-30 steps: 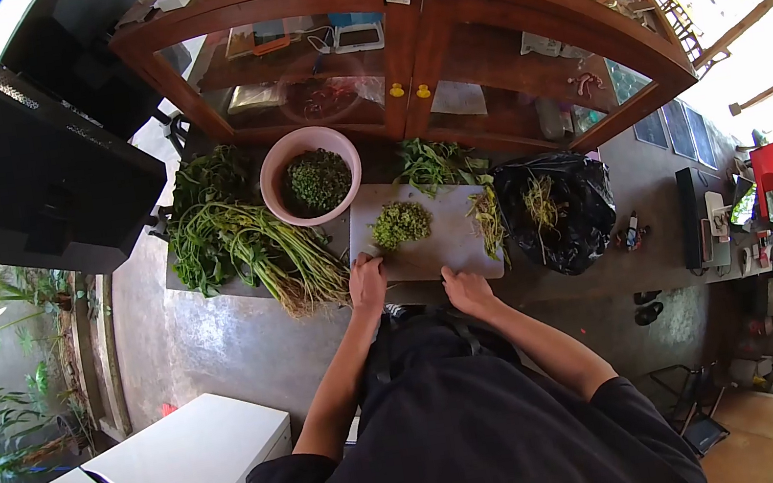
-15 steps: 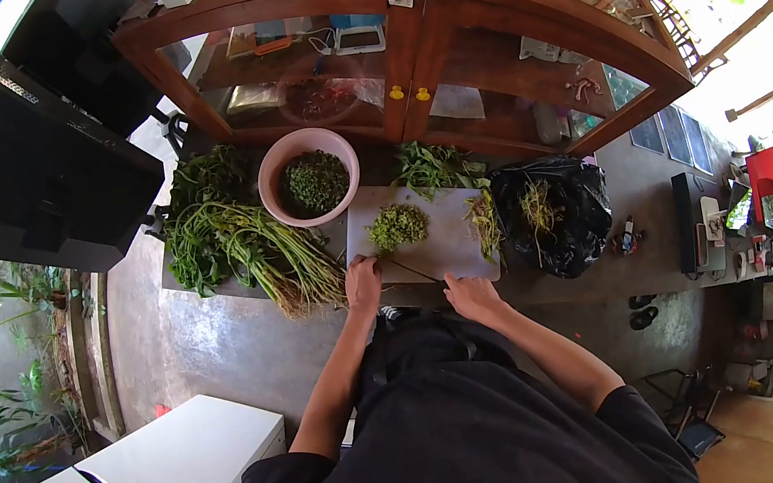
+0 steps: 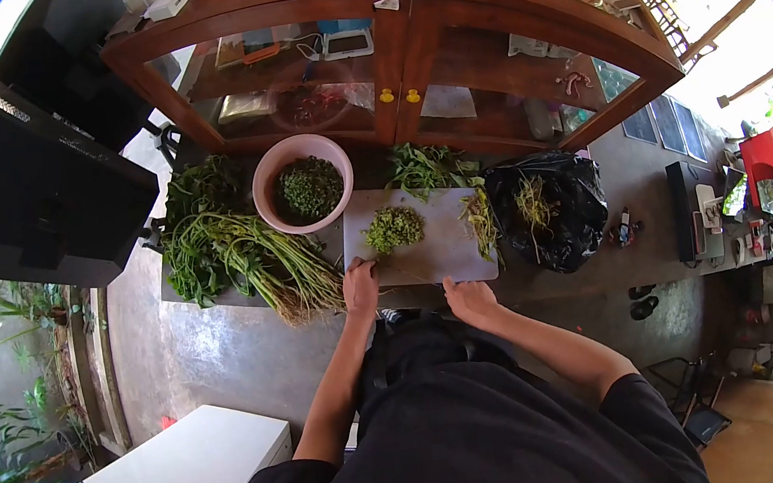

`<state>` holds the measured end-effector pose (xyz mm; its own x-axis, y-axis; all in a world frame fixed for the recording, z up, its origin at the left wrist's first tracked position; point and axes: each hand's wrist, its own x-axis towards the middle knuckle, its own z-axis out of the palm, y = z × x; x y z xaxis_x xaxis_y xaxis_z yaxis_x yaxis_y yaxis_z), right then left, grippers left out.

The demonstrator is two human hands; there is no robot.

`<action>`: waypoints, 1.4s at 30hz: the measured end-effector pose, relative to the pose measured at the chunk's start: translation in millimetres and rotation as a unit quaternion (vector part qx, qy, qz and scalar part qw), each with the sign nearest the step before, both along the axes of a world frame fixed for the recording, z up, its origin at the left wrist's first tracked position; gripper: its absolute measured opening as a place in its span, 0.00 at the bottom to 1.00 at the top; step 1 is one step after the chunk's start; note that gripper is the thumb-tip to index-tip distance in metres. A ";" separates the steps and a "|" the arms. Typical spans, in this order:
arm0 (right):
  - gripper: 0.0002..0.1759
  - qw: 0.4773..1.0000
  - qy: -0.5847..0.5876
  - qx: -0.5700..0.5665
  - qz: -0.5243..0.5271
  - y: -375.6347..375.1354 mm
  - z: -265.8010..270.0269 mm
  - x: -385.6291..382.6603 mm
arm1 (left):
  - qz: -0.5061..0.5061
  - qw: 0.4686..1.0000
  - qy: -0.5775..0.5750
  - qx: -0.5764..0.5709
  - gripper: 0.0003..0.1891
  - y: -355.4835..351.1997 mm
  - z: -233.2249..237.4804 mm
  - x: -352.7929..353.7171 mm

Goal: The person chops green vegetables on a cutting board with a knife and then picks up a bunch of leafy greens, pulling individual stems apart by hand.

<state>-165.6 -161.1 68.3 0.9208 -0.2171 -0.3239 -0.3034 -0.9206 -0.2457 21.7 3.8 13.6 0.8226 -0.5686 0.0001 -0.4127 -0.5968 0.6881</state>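
Note:
My left hand (image 3: 360, 286) sits at the near left corner of a white cutting board (image 3: 438, 254), fingers curled over its edge. My right hand (image 3: 470, 298) rests closed against the board's near edge; what it holds, if anything, is hidden. On the board lie a pile of chopped greens (image 3: 393, 228) and a strip of stems (image 3: 479, 214) at its right side. A pink bowl (image 3: 265, 174) holding more chopped greens stands just behind the board on the left.
A large bundle of leafy greens with roots (image 3: 240, 250) lies left of the board. More leaves (image 3: 426, 169) lie behind it. An open black bag (image 3: 558, 232) holds scraps at the right. A wooden glass cabinet (image 3: 401, 62) stands behind, a white box (image 3: 183, 478) near left.
A thin dark line seen between my hands half a second ago no longer shows. Both hands stay at the board's near edge, barely shifted; the view has tilted slightly.

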 end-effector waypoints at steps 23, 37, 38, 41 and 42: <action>0.15 0.990 0.051 0.109 -0.079 1.8 -39.8 4.4 | 0.025 0.999 -0.024 0.005 0.08 -2.9 -5.9 -5.5; 0.15 0.994 0.006 0.106 -0.024 -29.2 -50.9 -8.1 | 0.053 0.997 -0.039 0.048 0.10 -12.1 8.8 -23.2; 0.15 0.995 0.012 0.099 -0.024 -31.5 -52.2 -7.9 | 0.060 0.996 -0.037 0.047 0.10 -13.5 9.1 -24.1; 0.15 0.992 0.015 0.123 -0.017 -33.4 -47.7 1.2 | 0.079 0.995 -0.036 0.038 0.10 -16.3 14.4 -26.8; 0.15 0.992 0.015 0.124 -0.015 -34.3 -47.4 3.4 | 0.081 0.995 -0.036 0.039 0.10 -17.3 16.5 -28.3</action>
<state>-162.3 -195.4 20.9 0.9042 -0.1541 -0.3983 -0.3404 -0.8232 -0.4543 -6.6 -13.5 30.1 0.9032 -0.4286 0.0225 -0.3524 -0.7106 0.6090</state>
